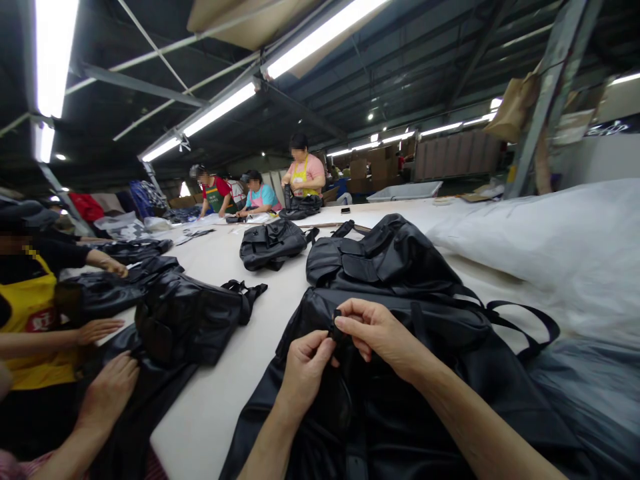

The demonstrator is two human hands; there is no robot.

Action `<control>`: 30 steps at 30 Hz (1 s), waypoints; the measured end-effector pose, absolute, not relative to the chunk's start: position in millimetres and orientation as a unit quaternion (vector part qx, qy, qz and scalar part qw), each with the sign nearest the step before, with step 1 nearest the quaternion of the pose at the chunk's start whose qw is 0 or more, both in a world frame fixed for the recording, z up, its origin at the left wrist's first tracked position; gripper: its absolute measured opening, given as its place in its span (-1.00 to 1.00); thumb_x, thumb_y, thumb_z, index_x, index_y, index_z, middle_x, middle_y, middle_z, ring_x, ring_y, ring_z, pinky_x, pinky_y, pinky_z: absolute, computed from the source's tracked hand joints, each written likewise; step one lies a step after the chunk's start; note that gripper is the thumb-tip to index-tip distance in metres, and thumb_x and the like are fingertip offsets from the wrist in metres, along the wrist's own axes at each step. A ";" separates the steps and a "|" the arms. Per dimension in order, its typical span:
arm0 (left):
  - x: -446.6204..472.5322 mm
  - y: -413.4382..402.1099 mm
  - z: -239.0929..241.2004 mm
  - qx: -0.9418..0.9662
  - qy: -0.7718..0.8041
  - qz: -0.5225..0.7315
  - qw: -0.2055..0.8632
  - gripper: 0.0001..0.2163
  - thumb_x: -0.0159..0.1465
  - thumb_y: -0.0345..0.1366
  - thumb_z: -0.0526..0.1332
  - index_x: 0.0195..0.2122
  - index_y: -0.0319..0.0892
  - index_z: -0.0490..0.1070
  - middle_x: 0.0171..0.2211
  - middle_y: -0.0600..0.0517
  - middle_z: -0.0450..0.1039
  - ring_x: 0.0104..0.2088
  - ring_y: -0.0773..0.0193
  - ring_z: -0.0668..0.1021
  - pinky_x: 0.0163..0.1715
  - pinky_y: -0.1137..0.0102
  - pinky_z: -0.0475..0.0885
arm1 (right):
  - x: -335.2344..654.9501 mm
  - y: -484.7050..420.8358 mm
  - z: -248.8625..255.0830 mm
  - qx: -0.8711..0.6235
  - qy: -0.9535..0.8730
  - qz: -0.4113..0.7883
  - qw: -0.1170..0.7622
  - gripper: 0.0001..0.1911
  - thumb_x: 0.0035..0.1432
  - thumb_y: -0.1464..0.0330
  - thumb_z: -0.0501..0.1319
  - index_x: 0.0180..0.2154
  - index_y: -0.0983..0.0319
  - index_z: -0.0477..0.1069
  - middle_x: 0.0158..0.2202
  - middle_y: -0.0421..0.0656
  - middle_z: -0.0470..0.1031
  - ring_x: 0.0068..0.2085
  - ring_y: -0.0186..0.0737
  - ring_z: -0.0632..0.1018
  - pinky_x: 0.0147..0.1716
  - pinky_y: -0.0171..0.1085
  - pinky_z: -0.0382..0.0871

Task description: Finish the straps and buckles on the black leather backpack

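Observation:
My left hand (306,363) and my right hand (376,330) meet over a large black leather-like backpack (415,413) lying in front of me. Thumb and fingers of both hands pinch a small black strap end (337,327); whether a buckle is part of it I cannot make out. Below the hands, a dark strap runs down the front of the backpack. Just behind it lies another black backpack (385,257) with flap pockets. A loose black shoulder strap (537,333) curves out on the right.
A white table (215,393) extends forward, bearing a smaller black bag (273,243) and, at left, another black bag (193,320). Co-workers' hands (107,393) rest near that one. White plastic sheeting (560,247) is heaped at right. Several people work at the far end.

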State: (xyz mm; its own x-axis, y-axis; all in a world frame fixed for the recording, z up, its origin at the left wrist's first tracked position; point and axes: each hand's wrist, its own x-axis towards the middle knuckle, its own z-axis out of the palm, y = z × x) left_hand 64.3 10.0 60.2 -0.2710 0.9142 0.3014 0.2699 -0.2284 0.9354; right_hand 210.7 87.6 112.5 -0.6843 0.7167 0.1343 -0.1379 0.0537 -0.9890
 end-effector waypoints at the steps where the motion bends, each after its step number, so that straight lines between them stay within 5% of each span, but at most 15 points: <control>1: 64.4 10.7 59.5 0.536 0.554 0.572 0.279 -0.70 0.24 -0.12 0.20 -0.33 -0.28 0.56 -0.60 0.07 0.37 -0.54 0.34 0.39 -0.47 0.47 0.23 | 210.0 88.1 111.3 -0.231 -0.642 0.652 0.332 -0.52 -0.09 0.05 0.34 -0.27 0.27 0.33 -0.61 -0.39 0.26 -0.70 -0.52 0.19 -0.73 -0.45 0.12; 16: 66.9 14.7 57.4 0.572 0.541 0.577 0.217 -0.79 0.21 -0.23 0.15 -0.38 -0.25 0.50 -0.48 0.03 0.43 -0.45 0.28 0.41 -0.41 0.45 0.30 | 213.2 74.4 116.4 -0.334 -0.701 0.564 0.283 -0.41 -0.12 0.36 0.23 0.02 0.30 0.27 -0.66 -0.43 0.25 -0.67 -0.46 0.20 -0.73 -0.45 0.08; 25: 65.4 18.0 53.8 0.598 0.528 0.578 0.170 -0.78 0.25 -0.28 0.12 -0.27 -0.22 0.55 -0.41 0.00 0.52 -0.39 0.24 0.48 -0.35 0.43 0.36 | 207.3 73.9 109.7 -0.321 -0.608 0.643 0.338 -0.44 -0.22 0.25 0.29 -0.12 0.28 0.28 -0.66 -0.43 0.27 -0.68 -0.50 0.18 -0.71 -0.45 0.02; 30: 63.9 19.6 50.1 0.612 0.529 0.571 0.143 -0.79 0.28 -0.31 0.11 -0.26 -0.20 0.54 -0.36 -0.01 0.54 -0.34 0.22 0.52 -0.29 0.42 0.38 | 198.2 75.7 97.8 -0.326 -0.584 0.654 0.353 -0.51 -0.25 0.17 0.29 -0.25 0.25 0.26 -0.70 -0.44 0.24 -0.70 -0.49 0.21 -0.71 -0.44 0.14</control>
State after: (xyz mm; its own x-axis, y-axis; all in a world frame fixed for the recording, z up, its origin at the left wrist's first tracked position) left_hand 63.9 19.6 50.1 -0.2101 0.8101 0.5473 0.4842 -0.4001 0.7781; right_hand 198.2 75.7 97.8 -0.5377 0.8430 -0.0140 -0.0816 -0.0685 -0.9943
